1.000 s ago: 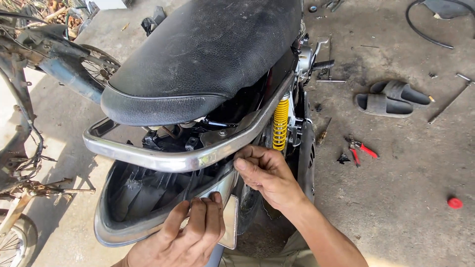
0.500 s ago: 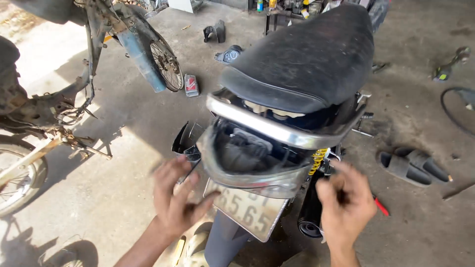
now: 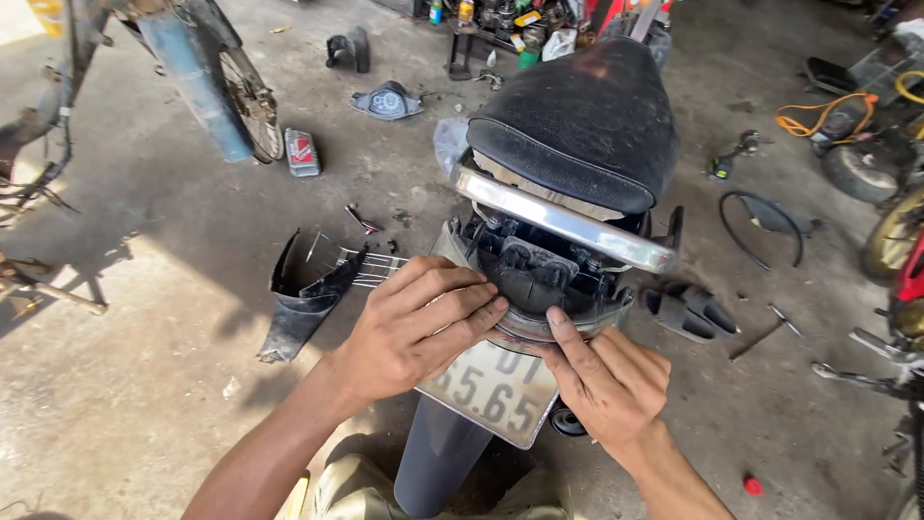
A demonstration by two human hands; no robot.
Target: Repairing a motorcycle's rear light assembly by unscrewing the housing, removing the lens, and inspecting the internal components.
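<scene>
Two bare hands work at the rear of a motorbike on a workshop floor. At left, a loose black fender piece [image 3: 306, 306] lies on the concrete. The left hand [image 3: 414, 327] presses flat, fingers spread, on the tail-light housing [image 3: 539, 289] above the licence plate [image 3: 491, 390]. The right hand [image 3: 606, 380] grips the housing's lower edge, thumb up, below the chrome grab rail [image 3: 563, 221] and black seat [image 3: 587, 125]. A pair of black sandals [image 3: 688, 310] sits at right.

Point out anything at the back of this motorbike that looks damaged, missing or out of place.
The tail-light housing under the chrome grab rail is open, its inner black parts bare with no lens over them. A loose black fairing panel lies on the concrete floor. Both hands, left hand and right hand, press at the housing above the licence plate.
</scene>
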